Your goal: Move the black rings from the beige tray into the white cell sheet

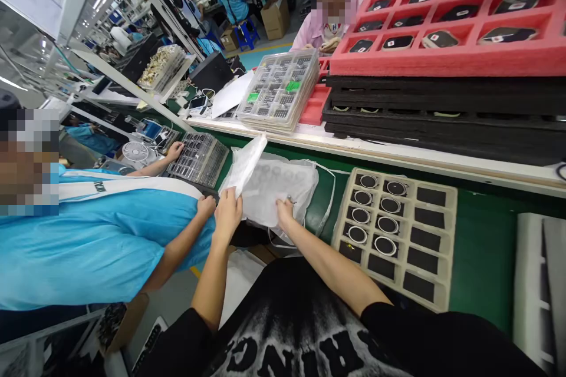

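A white translucent wrap (278,179) lies on the green bench, with faint round shapes showing through it. My left hand (229,212) pinches a raised flap of this wrap at its left side. At the lower right part of the wrap is my right hand (285,212), fingers closed; a small dark tip shows above them, too small to name. To the right sits a beige compartment tray (409,212) with several round ringed parts (385,245) in its left and middle columns and dark pads in the other compartments.
A co-worker in blue (106,230) is close on my left, hands near stacked clear trays (198,156). Beyond the shelf edge (327,142) stand clear trays (280,88), red foam trays (442,62) and black foam layers (442,123). A person in pink (305,32) sits opposite.
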The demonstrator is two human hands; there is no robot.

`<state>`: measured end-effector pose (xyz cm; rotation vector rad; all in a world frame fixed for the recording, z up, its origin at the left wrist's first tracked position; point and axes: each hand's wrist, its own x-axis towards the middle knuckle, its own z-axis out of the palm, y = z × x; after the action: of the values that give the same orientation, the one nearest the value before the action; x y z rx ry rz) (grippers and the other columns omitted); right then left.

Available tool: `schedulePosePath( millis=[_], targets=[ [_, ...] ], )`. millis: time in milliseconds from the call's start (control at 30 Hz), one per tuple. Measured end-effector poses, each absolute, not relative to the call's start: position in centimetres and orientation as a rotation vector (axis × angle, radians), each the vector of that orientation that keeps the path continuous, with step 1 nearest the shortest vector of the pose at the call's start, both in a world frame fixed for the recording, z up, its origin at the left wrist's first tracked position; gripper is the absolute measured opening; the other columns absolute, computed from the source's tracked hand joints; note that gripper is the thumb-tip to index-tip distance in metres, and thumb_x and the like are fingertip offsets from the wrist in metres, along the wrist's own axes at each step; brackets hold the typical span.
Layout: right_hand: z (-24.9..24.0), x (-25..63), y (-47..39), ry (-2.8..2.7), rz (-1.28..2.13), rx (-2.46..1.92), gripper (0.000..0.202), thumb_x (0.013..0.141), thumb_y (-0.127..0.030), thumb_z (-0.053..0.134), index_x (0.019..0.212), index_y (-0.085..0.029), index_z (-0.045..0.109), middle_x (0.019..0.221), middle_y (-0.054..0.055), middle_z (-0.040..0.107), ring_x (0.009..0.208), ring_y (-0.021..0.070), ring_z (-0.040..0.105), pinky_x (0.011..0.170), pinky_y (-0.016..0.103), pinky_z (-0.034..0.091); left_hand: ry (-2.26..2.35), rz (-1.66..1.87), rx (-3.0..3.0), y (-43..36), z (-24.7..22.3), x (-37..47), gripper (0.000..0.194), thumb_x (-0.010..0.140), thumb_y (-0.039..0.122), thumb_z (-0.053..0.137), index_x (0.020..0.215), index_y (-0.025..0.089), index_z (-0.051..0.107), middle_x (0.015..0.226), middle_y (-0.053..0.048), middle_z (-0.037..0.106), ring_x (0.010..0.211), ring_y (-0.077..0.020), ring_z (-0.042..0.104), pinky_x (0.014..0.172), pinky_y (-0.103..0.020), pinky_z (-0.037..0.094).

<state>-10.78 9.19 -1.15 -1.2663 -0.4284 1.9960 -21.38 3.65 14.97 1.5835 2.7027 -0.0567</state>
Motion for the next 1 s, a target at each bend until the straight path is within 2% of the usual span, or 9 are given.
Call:
schedulePosePath(
  millis=[167, 333, 433, 500, 600, 700, 767, 900, 1000],
  targets=[
    [4.6, -15.4, 9.8, -0.648, 2.109, -0.851, 0.025, 0.094, -0.038, 0.07, 0.11, -0.02, 0.074, 0.128, 0.007, 0.07, 0.121, 0.0239, 0.061, 0.106, 0.038, 0.051, 2.581, 0.086, 1.558, 2.8, 17.1, -24.9, 0.039, 0.105, 0.029, 0.039, 0.141, 0.017, 0.048, 0.125, -0.016, 0.07, 0.119, -0.0325, 0.068, 0.099, -0.043, 0.053],
    [9.1, -19.2, 9.3, -0.858, 2.315, -0.573, 0.058, 0.103, -0.059, 0.036, 0.14, -0.025, 0.065, 0.147, 0.007, 0.061, 0.12, 0.0263, 0.064, 0.094, 0.041, 0.058, 2.609, 0.035, 1.53, 2.2, 18.4, -26.3, 0.062, 0.096, 0.051, 0.063, 0.144, 0.017, 0.043, 0.137, -0.019, 0.065, 0.123, -0.0367, 0.066, 0.095, -0.042, 0.053],
    [8.6, -18.4, 9.0, -1.071, 2.34, -0.563, 0.056, 0.105, -0.055, 0.032, 0.148, -0.032, 0.059, 0.155, 0.002, 0.055, 0.133, 0.0255, 0.058, 0.099, 0.042, 0.056, 2.8, -0.096, 1.419, 2.4, 19.1, -26.9, 0.041, 0.1, 0.038, 0.058, 0.137, 0.023, 0.051, 0.126, -0.014, 0.071, 0.114, -0.0364, 0.069, 0.087, -0.04, 0.05],
    [7.0, -16.7, 8.7, -1.255, 2.305, -0.656, 0.047, 0.104, -0.046, 0.042, 0.144, -0.033, 0.064, 0.157, 0.0, 0.053, 0.143, 0.0234, 0.048, 0.114, 0.041, 0.047, 2.953, -0.137, 1.304, 2.8, 20.2, -28.1, 0.032, 0.101, 0.028, 0.052, 0.132, 0.026, 0.056, 0.117, -0.012, 0.074, 0.108, -0.0349, 0.071, 0.083, -0.038, 0.048],
    [3.3, -13.0, 7.5, -1.521, 2.203, -0.994, 0.044, 0.096, -0.034, 0.062, 0.139, -0.025, 0.067, 0.163, 0.007, 0.044, 0.156, 0.0281, 0.028, 0.131, 0.047, 0.019, 3.122, -0.077, 1.232, 3.0, 22.8, -30.4, 0.034, 0.099, 0.027, 0.054, 0.132, 0.026, 0.059, 0.116, -0.013, 0.074, 0.106, -0.0345, 0.07, 0.082, -0.037, 0.046],
    [-0.1, -9.1, 6.0, -1.657, 2.075, -1.442, 0.059, 0.09, -0.036, 0.075, 0.144, -0.016, 0.059, 0.17, 0.015, 0.026, 0.16, 0.0411, 0.004, 0.128, 0.068, -0.003, 3.243, 0.085, 1.208, 1.7, 25.9, -31.6, 0.035, 0.098, 0.034, 0.057, 0.131, 0.023, 0.062, 0.11, -0.014, 0.075, 0.101, -0.0347, 0.07, 0.082, -0.038, 0.047],
    [-1.5, -7.2, 5.1, -1.686, 1.997, -1.605, 0.064, 0.089, -0.034, 0.077, 0.146, -0.015, 0.056, 0.172, 0.016, 0.019, 0.16, 0.0438, -0.005, 0.125, 0.071, -0.011, 3.299, 0.272, 1.211, -0.5, 27.9, -31.2, 0.036, 0.097, 0.038, 0.059, 0.129, 0.022, 0.065, 0.106, -0.013, 0.075, 0.098, -0.0336, 0.07, 0.082, -0.037, 0.049],
    [-1.3, -6.4, 2.8, -1.691, 1.942, -1.483, 0.067, 0.091, -0.027, 0.069, 0.153, -0.011, 0.049, 0.174, 0.019, 0.013, 0.162, 0.0367, -0.003, 0.13, 0.059, -0.006, 3.324, 0.849, 1.22, -8.4, 30.7, -28.4, 0.035, 0.092, 0.035, 0.063, 0.124, 0.02, 0.068, 0.106, -0.007, 0.074, 0.096, -0.0262, 0.069, 0.086, -0.034, 0.053],
    [0.0, -7.4, 0.1, -1.586, 2.005, -1.258, 0.077, 0.095, -0.036, 0.065, 0.163, -0.016, 0.036, 0.174, 0.016, 0.015, 0.163, 0.0277, 0.006, 0.133, 0.045, 0.007, 3.275, 1.32, 1.022, -17.0, 30.6, -25.8, 0.035, 0.087, 0.038, 0.068, 0.115, 0.017, 0.069, 0.102, -0.005, 0.073, 0.093, -0.0219, 0.069, 0.088, -0.032, 0.056]
  ],
)
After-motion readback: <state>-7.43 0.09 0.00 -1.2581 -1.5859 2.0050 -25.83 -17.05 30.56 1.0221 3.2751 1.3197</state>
